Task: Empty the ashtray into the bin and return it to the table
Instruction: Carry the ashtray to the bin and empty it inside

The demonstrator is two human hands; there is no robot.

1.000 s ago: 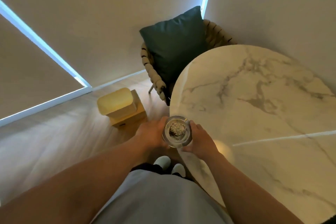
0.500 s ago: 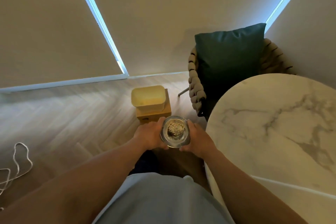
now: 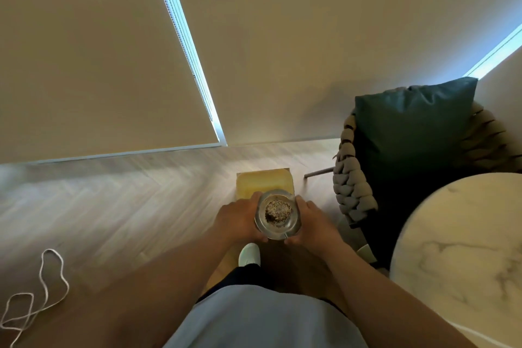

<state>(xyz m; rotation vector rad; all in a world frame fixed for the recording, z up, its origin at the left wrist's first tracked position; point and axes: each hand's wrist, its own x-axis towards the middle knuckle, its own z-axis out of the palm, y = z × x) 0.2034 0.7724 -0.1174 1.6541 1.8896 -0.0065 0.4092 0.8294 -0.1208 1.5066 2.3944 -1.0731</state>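
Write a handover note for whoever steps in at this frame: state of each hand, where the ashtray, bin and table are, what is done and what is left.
Left hand: grip closed on the left side of the ashtray.
Right hand: grip closed on its right side.
Ashtray: held level above the floor, ash pile in its bowl, nothing tipped out.
Bin: yellow, on the wooden floor just beyond the ashtray, partly hidden by it.
Table: round marble top, at the right, apart from the hands.
Done: ashtray lifted off the table and brought to the bin.
Left: tip the ash into the bin, then set the ashtray back on the table.
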